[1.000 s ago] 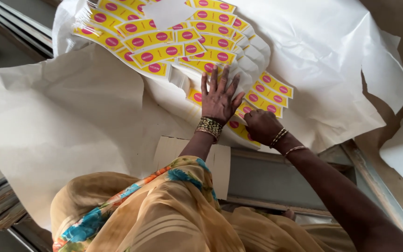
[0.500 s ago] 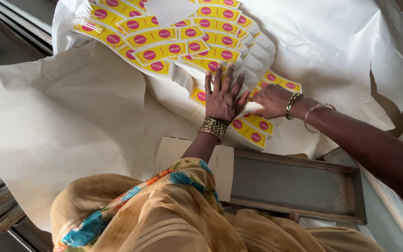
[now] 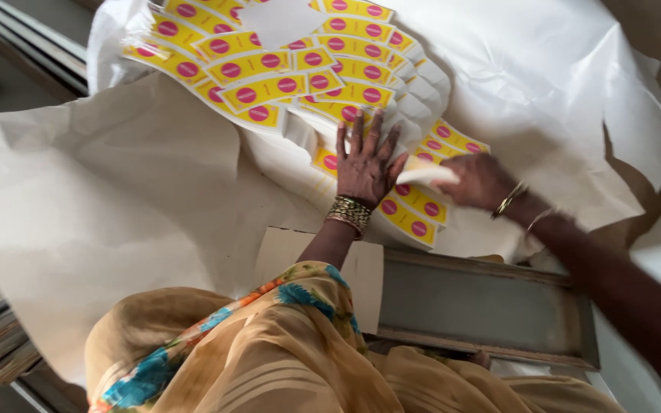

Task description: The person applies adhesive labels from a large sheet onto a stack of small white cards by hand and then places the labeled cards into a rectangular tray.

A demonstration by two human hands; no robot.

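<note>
Left grip point(image 3: 366, 164): fingers spread, palm pressed flat on yellow labels point(image 3: 415, 208) fanned over white paper point(image 3: 545, 92). Right grip point(image 3: 477, 180), just right of it, blurred; pinches a curled white sheet edge point(image 3: 426, 174) above near labels.

Crumpled white paper sheet point(image 3: 101, 199) beside a grey metal tray point(image 3: 483, 302)

Yellow label sheets point(image 3: 269, 69) with pink dots look like smooth, slightly glossy paper. Beneath them lies creased, matt white paper point(image 3: 545, 84). Below that paper sit a matt cardboard flap point(image 3: 361, 268) and a dull grey metal frame point(image 3: 483, 298). Nearby, thin orange cloth point(image 3: 269, 359) looks soft.
</note>
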